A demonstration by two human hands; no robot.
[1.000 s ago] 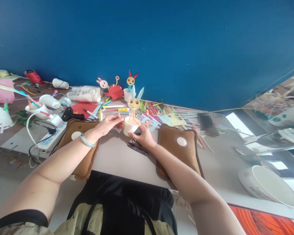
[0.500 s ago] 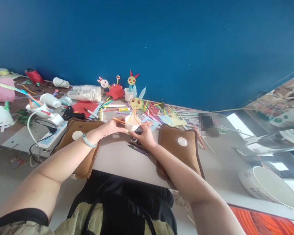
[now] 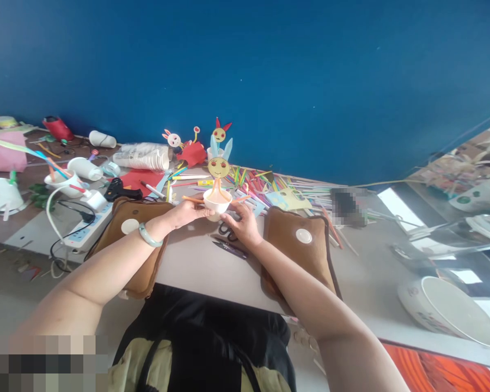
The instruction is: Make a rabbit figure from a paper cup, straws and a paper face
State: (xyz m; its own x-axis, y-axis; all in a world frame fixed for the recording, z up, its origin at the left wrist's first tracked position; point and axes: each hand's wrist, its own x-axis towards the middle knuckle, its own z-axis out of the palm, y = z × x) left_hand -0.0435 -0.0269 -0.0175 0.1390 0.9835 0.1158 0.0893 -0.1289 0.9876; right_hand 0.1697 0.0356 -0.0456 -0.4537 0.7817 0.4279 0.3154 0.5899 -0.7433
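A white paper cup (image 3: 217, 202) is held upright between both hands above the table. Fixed to it is a yellow round face (image 3: 219, 167) with pale blue ears, on an orange stem; orange strips stick out at the cup's sides. My left hand (image 3: 187, 213), with a bangle at the wrist, grips the cup's left side, fingers closed on it. On the right side my right hand (image 3: 242, 222) holds the same cup with thumb and fingers. Scissors (image 3: 230, 247) lie on the table just below the hands.
Brown cushions (image 3: 300, 245) flank the hands. Behind lie colored strips (image 3: 255, 182), a red-eared figure (image 3: 219, 134) and stacked cups (image 3: 142, 157). A black glue gun (image 3: 120, 189) and power strip (image 3: 85, 228) are left, a white bowl (image 3: 453, 310) right.
Both hands have shifted the cup slightly left, and its face now stands a little higher and further left, overlapping the cup of the red-eared figure. More of the scissors' handles shows.
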